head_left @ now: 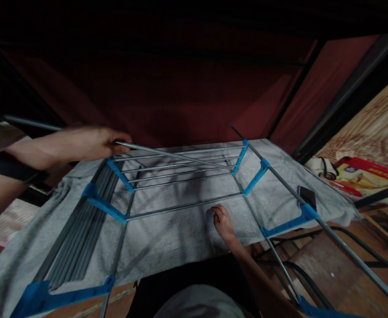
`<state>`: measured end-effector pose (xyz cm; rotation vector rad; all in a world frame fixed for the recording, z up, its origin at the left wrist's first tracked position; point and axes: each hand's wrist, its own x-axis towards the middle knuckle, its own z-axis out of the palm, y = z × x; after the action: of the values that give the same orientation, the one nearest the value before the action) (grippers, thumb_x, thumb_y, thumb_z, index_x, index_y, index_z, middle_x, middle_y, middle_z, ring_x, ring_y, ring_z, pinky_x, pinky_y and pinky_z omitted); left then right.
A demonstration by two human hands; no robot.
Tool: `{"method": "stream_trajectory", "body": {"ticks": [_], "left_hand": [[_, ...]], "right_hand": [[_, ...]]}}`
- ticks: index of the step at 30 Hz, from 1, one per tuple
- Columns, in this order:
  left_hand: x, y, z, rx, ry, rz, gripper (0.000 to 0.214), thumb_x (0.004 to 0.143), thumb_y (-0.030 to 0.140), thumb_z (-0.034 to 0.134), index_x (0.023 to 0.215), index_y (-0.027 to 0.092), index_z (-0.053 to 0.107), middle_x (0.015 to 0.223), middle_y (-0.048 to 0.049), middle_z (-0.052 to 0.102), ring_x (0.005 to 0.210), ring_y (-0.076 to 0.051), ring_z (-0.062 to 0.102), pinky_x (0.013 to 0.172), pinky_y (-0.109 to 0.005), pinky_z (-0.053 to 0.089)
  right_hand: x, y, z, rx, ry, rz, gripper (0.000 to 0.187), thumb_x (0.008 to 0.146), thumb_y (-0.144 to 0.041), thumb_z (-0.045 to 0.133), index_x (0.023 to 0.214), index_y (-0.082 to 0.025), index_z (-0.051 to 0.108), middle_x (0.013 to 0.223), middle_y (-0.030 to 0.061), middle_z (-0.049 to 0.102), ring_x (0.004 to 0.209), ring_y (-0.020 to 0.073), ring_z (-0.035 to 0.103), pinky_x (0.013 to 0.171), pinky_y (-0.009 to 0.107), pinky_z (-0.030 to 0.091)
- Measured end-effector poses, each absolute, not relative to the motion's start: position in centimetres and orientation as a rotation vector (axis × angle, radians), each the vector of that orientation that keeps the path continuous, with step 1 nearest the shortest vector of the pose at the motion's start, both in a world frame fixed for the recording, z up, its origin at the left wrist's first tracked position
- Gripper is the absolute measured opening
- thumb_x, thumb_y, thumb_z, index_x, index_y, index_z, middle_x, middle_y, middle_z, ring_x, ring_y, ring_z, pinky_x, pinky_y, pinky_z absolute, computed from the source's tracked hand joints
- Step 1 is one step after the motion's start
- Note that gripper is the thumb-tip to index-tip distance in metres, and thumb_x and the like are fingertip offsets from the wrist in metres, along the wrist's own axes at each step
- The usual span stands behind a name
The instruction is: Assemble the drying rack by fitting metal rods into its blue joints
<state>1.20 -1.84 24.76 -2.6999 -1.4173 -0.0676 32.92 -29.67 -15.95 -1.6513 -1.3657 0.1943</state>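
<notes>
**Slim metal bar in the left hand, angled over a blue-jointed frame**

The left hand (94, 141), at nine o'clock, has its fingers closed around a loose metal bar (167, 153). The bar slants above the frame's crossbars (187, 206) to just past the dial's centre, towards three; whether its far end touches the frame I cannot tell. It looks thin, likely light and stiff, with a smooth, perhaps slippery finish. Held towards one end, it would probably swing at the other, so a grip nearer the middle should steady it. The blue connectors (104, 206) look like plastic, likelier to crack than the metal if forced.

At five o'clock the right hand (222, 223) is near the closest crossbar, fingers curled in; whether they pinch anything small is unclear. Grey tubes (81, 238) lie at eight on grey cloth (174, 251).

A red-and-yellow package (373, 179) at three bears printing and a dark emblem, too small to read. No other writing is legible.
</notes>
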Motion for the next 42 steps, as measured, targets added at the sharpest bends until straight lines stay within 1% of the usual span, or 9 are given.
{"method": "stream_trajectory", "body": {"ticks": [4, 8, 13, 17, 22, 25, 30, 37, 42], "left_hand": [[6.7, -1.8, 24.4, -2.868, -1.109, 0.166, 0.046, 0.091, 0.058, 0.065, 0.117, 0.022, 0.076, 0.086, 0.0072, 0.075, 0.070, -0.010, 0.059, 0.074, -0.017, 0.042], [12.0, -3.2, 23.8, -3.061, -0.965, 0.213, 0.029, 0.090, 0.045, 0.067, 0.108, 0.026, 0.080, 0.089, 0.0043, 0.077, 0.075, -0.013, 0.064, 0.071, -0.020, 0.043], [15.7, -6.3, 22.3, -2.919, -0.910, 0.040, 0.021, 0.083, 0.038, 0.073, 0.099, 0.027, 0.081, 0.091, -0.0023, 0.077, 0.092, -0.024, 0.070, 0.089, -0.032, 0.048], [15.3, -8.7, 20.2, -2.841, -0.940, 0.004, 0.022, 0.088, 0.038, 0.067, 0.104, 0.026, 0.079, 0.098, -0.0059, 0.077, 0.105, -0.029, 0.070, 0.098, -0.040, 0.047], [12.9, -11.2, 17.1, -2.858, -1.054, 0.078, 0.025, 0.094, 0.037, 0.058, 0.111, 0.032, 0.076, 0.105, -0.0058, 0.079, 0.103, -0.029, 0.072, 0.090, -0.035, 0.050], [11.9, -12.7, 14.8, -2.878, -1.147, 0.095, 0.029, 0.098, 0.038, 0.052, 0.114, 0.029, 0.075, 0.103, -0.0084, 0.080, 0.099, -0.032, 0.074, 0.084, -0.038, 0.051], [11.0, -15.8, 9.5, -3.043, -1.105, 0.007, 0.027, 0.101, 0.034, 0.051, 0.110, 0.024, 0.074, 0.104, -0.0081, 0.080, 0.099, -0.030, 0.074, 0.088, -0.038, 0.050], [8.8, -18.5, 0.9, -3.195, -1.229, -0.255, 0.014, 0.100, 0.028, 0.061, 0.103, 0.022, 0.073, 0.104, -0.0050, 0.079, 0.104, -0.025, 0.071, 0.095, -0.037, 0.046], [6.9, -18.8, -2.2, -3.160, -1.327, -0.362, 0.009, 0.097, 0.027, 0.066, 0.099, 0.022, 0.073, 0.102, -0.0045, 0.078, 0.103, -0.025, 0.070, 0.094, -0.038, 0.044]], "right_hand": [[32.9, -29.6, -15.8, -1.641, -1.357, 0.181, 0.039, 0.085, -0.005, 0.042, 0.106, -0.020, 0.071, 0.107, 0.0077, 0.068, 0.105, 0.0217, 0.061, 0.100, 0.040, 0.053], [32.8, -29.6, -15.7, -1.632, -1.344, 0.179, 0.040, 0.084, -0.004, 0.043, 0.106, -0.022, 0.071, 0.105, 0.0070, 0.068, 0.104, 0.0210, 0.061, 0.099, 0.039, 0.053], [32.9, -29.7, -15.7, -1.642, -1.350, 0.223, 0.041, 0.083, -0.003, 0.042, 0.107, -0.020, 0.070, 0.109, 0.0103, 0.067, 0.107, 0.0231, 0.061, 0.100, 0.042, 0.052], [33.0, -29.7, -15.8, -1.644, -1.352, 0.225, 0.040, 0.083, -0.004, 0.044, 0.107, -0.021, 0.071, 0.109, 0.0102, 0.067, 0.109, 0.0244, 0.062, 0.101, 0.042, 0.052], [33.0, -29.7, -16.1, -1.649, -1.349, 0.212, 0.042, 0.083, -0.002, 0.045, 0.108, -0.023, 0.070, 0.111, 0.0074, 0.067, 0.109, 0.0226, 0.061, 0.102, 0.041, 0.052], [33.0, -29.7, -16.0, -1.675, -1.331, 0.222, 0.040, 0.083, -0.004, 0.045, 0.107, -0.022, 0.071, 0.112, 0.0086, 0.068, 0.109, 0.0241, 0.061, 0.103, 0.043, 0.051], [33.0, -29.8, -15.8, -1.651, -1.293, 0.255, 0.041, 0.082, -0.006, 0.045, 0.108, -0.021, 0.073, 0.112, 0.0104, 0.070, 0.108, 0.0256, 0.063, 0.102, 0.043, 0.052], [33.8, -30.3, -16.0, -1.595, -1.009, 0.407, 0.024, 0.084, -0.029, 0.056, 0.095, -0.021, 0.076, 0.098, 0.0086, 0.074, 0.097, 0.0257, 0.067, 0.096, 0.045, 0.054], [34.7, -30.8, -15.5, -1.469, -0.631, 0.646, 0.029, 0.071, -0.045, 0.077, 0.091, -0.023, 0.077, 0.102, 0.0051, 0.077, 0.095, 0.0229, 0.068, 0.099, 0.041, 0.053]]}}
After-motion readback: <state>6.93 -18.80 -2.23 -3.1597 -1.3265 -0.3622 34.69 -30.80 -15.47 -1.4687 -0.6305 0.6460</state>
